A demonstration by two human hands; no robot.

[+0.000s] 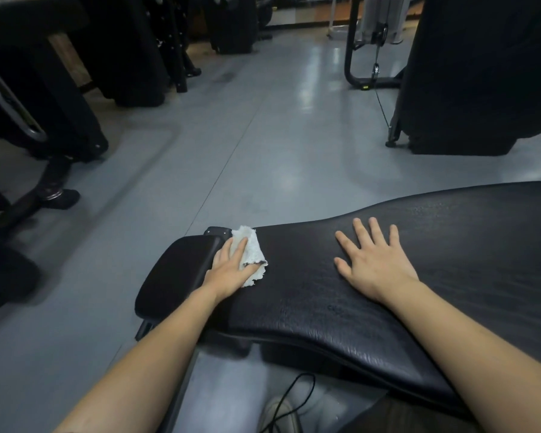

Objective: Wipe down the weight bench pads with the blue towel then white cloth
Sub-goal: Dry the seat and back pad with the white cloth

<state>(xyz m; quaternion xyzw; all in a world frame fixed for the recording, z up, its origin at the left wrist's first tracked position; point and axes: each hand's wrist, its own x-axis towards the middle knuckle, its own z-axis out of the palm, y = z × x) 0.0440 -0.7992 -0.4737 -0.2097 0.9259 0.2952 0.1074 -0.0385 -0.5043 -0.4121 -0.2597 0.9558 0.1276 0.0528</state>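
A long black weight bench back pad (388,295) stretches from centre to the right edge, with a smaller black seat pad (175,273) at its left end. My left hand (231,267) presses a crumpled white cloth (252,250) flat onto the left end of the back pad, near the gap between the pads. The fingers lie straight over the cloth. My right hand (372,257) rests flat on the back pad with fingers spread, holding nothing. No blue towel is in view.
Grey gym floor (263,135) lies beyond the bench. Dark machine frames (60,104) stand at the left, a large black padded machine (481,73) at the right back. A thin black cable (291,395) and my shoe (278,417) are below the bench.
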